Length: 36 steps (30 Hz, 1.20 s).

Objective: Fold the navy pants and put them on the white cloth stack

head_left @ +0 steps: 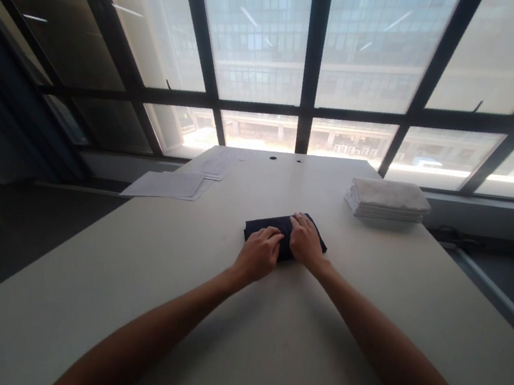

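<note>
A folded dark navy cloth (262,223) lies on the white table (170,257), in front of me. My left hand (260,251) is on its near left part, fingers bent and closed on the fabric. On the right, my right hand (304,238) reaches over the cloth, its closed fingers bent at the far edge. The two hands are close together with a narrow strip of cloth between them. The fingertips are partly hidden, as is the fabric under the palms.
A stack of folded white cloths (388,200) sits at the table's right edge. Loose white paper sheets (166,184) lie along the left edge, some overhanging it. Tall windows with dark frames (311,65) rise behind the table. A dark curtain (8,78) hangs at the left.
</note>
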Tool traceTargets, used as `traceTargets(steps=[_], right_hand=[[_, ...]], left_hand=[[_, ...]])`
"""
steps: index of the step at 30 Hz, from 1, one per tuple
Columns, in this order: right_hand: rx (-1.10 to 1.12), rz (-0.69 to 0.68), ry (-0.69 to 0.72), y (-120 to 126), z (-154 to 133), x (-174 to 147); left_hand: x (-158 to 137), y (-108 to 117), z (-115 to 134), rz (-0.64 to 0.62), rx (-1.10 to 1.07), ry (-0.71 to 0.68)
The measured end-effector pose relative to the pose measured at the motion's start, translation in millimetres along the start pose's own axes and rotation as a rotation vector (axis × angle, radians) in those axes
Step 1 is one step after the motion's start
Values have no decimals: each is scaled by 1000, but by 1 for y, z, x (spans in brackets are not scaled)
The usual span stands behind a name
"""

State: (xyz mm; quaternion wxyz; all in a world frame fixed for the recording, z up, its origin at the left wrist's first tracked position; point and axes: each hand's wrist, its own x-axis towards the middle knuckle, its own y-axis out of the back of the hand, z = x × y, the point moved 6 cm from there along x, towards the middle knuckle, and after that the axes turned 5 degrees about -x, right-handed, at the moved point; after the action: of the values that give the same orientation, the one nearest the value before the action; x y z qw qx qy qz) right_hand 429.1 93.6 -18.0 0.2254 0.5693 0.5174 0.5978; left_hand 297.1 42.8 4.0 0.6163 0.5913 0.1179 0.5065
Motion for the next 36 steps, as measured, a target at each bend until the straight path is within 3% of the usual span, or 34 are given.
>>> traceTargets(steps=[2, 5, 11, 17, 22, 25, 29, 36], right_hand=[[5, -115, 98, -18, -11, 14], [-24, -266, 138, -43, -5, 25], [-47, -285, -36, -60, 44, 28], [5, -350, -193, -68, 68, 34], [19, -355, -270, -66, 78, 33], [29, -347, -282, -65, 80, 31], [55, -287, -362, -66, 79, 20], [416, 126, -658, -45, 108, -10]], left_hand=[[27, -17, -10, -12, -9, 81], [48, -49, -30, -102, 43, 211], [34, -76, -39, -139, 132, 206], [29, -75, -55, -182, 102, 288], [7, -55, -113, -203, 70, 548], [-7, -39, -139, -113, 39, 576], [-16, -19, -158, 115, -75, 619], [-8, -22, -150, 135, -186, 615]])
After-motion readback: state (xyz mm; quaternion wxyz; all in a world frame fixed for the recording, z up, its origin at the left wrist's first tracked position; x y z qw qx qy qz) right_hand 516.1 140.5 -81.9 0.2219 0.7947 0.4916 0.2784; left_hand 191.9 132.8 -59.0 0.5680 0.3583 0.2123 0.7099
